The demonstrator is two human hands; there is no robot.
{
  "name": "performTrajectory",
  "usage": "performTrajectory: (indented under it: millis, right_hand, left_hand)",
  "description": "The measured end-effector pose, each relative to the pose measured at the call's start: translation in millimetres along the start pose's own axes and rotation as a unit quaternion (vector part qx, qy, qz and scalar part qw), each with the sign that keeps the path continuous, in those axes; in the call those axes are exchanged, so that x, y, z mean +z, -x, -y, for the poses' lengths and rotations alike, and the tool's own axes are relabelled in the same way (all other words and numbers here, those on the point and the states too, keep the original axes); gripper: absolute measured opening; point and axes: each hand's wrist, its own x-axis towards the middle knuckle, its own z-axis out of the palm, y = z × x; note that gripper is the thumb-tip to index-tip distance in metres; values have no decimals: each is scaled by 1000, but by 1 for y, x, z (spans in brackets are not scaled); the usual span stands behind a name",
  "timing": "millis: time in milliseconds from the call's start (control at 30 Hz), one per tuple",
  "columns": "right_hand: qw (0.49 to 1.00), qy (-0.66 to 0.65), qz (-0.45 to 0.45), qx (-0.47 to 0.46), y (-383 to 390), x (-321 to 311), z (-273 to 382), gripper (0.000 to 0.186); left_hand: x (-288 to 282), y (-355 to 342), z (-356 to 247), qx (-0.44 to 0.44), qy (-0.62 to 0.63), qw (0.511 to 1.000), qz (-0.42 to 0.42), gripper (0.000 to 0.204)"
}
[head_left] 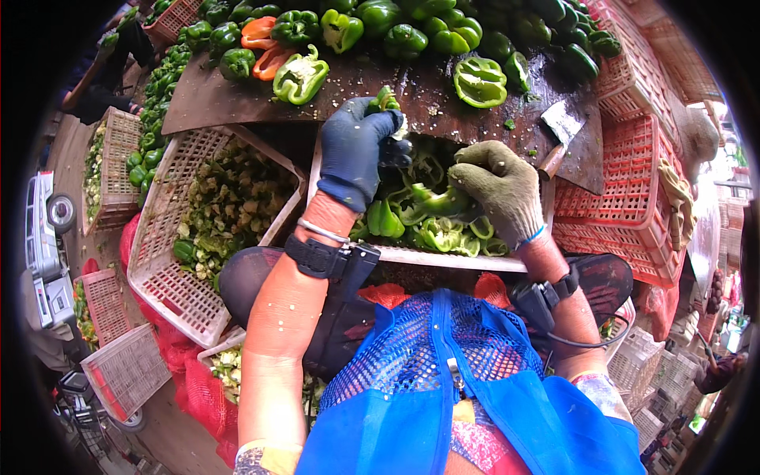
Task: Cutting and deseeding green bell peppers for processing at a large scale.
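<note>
Dark, worn wood makes up your bench (237, 99) across the top of the frame, its flat top speckled with pale seeds and heaped along the far edge with glossy, lumpy green peppers (412, 32) and a couple of orange ones. Your left hand (354, 150), in a dark blue knitted glove, sits at centre frame with its grip curled closed around a small green pepper piece (385, 99), held just above the bench's near edge. Your right hand (501, 188), in a coarse grey-green knitted glove, lies just right of centre; its grip is curled loosely over a cut pepper strip (435, 202), though whether it truly pinches it you cannot tell. Both hands hover over a white latticed plastic crate (443, 257) full of smooth cut pepper halves. Left of centre, a second pale lattice crate (158, 277) holds rough chopped cores and scraps. A flat steel cleaver (560, 127) rests on the bench, upper right, beside stacked red crates (625, 182).
</note>
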Motion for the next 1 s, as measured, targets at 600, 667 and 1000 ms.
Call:
performTrajectory:
  millis: [600, 667, 1000]
  right_hand:
    - [832, -488, 228, 135, 8, 45, 2, 17]
    - [911, -324, 229, 111, 1, 48, 14, 17]
    - [875, 448, -132, -127, -171, -48, -11, 57]
  left_hand:
    - [-1, 61, -18, 212, -177, 961, 20, 22]
    - [-16, 66, -27, 203, -223, 953, -22, 20]
    - [-82, 38, -59, 311, -454, 806, -218, 40]
